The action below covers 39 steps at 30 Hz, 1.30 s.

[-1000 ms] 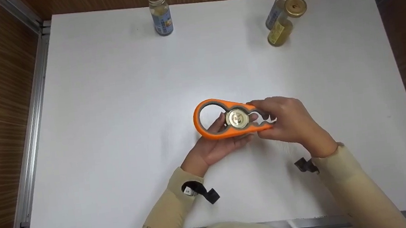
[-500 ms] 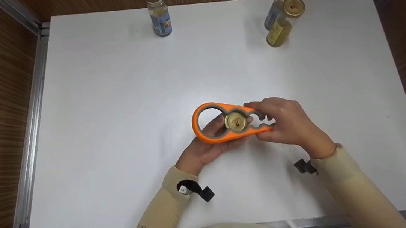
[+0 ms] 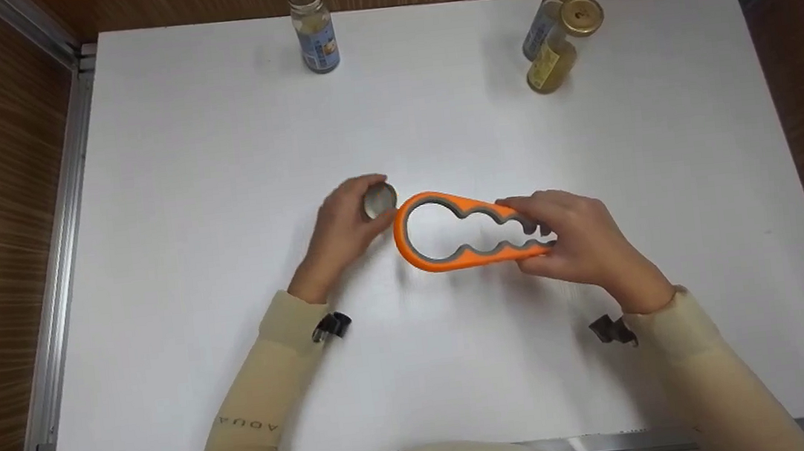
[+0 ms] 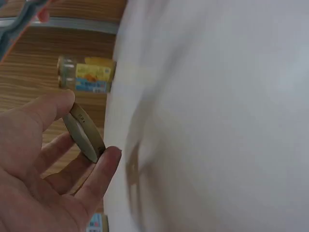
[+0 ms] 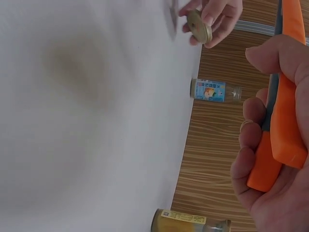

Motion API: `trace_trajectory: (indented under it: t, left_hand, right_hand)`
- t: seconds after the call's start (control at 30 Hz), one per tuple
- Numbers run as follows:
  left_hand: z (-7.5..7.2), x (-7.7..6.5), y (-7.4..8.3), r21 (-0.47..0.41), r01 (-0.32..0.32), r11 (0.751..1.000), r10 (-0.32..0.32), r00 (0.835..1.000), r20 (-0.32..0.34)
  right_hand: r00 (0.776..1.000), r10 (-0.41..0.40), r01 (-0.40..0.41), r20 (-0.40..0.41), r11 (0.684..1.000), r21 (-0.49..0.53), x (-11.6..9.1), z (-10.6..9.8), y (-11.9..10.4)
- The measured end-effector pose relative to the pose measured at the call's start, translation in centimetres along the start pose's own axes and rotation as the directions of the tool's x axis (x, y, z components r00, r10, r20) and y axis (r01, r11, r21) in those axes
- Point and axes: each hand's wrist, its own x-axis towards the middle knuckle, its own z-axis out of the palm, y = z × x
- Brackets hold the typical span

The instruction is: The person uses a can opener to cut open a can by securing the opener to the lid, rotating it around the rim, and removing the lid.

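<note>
My left hand (image 3: 339, 226) pinches a round metal jar lid (image 3: 379, 201) by its rim, thumb on one side and fingers on the other. In the left wrist view the lid (image 4: 86, 133) is tilted, held above the white tabletop. To its right, my right hand (image 3: 574, 239) grips the handle ends of an orange jar opener (image 3: 444, 266) with a grey ridged inner edge. Nothing sits inside the opener's loop, which lies close beside the left thumb. The right wrist view shows fingers wrapped around the two orange handles (image 5: 286, 128).
A lidless glass jar with a blue label (image 3: 318, 44) stands at the back left of the white table (image 3: 216, 163). Toward the back right are two gold-lidded jars, one with a yellow label (image 3: 550, 69) in front of a blue-labelled one (image 3: 539, 33). Wood-grain panels enclose the sides and back.
The lid has come out of the opener and moved left and away from me in my left hand, which has turned over. My right hand and the opener stay nearly in place.
</note>
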Motion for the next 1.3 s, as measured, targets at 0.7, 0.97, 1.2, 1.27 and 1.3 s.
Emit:
trace_trajectory:
  t: [0.7,0.97,1.2,1.27,1.3]
  left_hand:
    - [-6.4,8.9,-4.9,0.492,0.182,0.851,-0.173,0.983,-0.065]
    - [-6.5,10.8,-4.9,0.501,0.219,0.837,-0.221,0.974,-0.057]
    - [-5.9,11.6,-4.9,0.486,0.223,0.845,-0.218,0.974,-0.066]
    - [-5.7,11.7,-5.1,0.488,0.216,0.846,-0.207,0.976,-0.072]
    - [-5.5,11.7,-5.2,0.488,0.213,0.846,-0.202,0.976,-0.076]
  right_hand:
    - [0.998,0.048,-0.047,0.033,0.999,-0.01,-1.1,0.2,1.3]
    - [0.996,0.073,-0.072,0.059,0.997,-0.022,-1.5,0.3,1.4]
    - [0.996,0.063,-0.062,0.061,0.998,-0.019,-1.9,0.7,1.7]
    - [0.996,0.064,-0.063,0.062,0.998,-0.015,-2.0,0.9,1.9]
    - [0.996,0.065,-0.064,0.062,0.998,-0.012,-2.0,1.0,1.9]
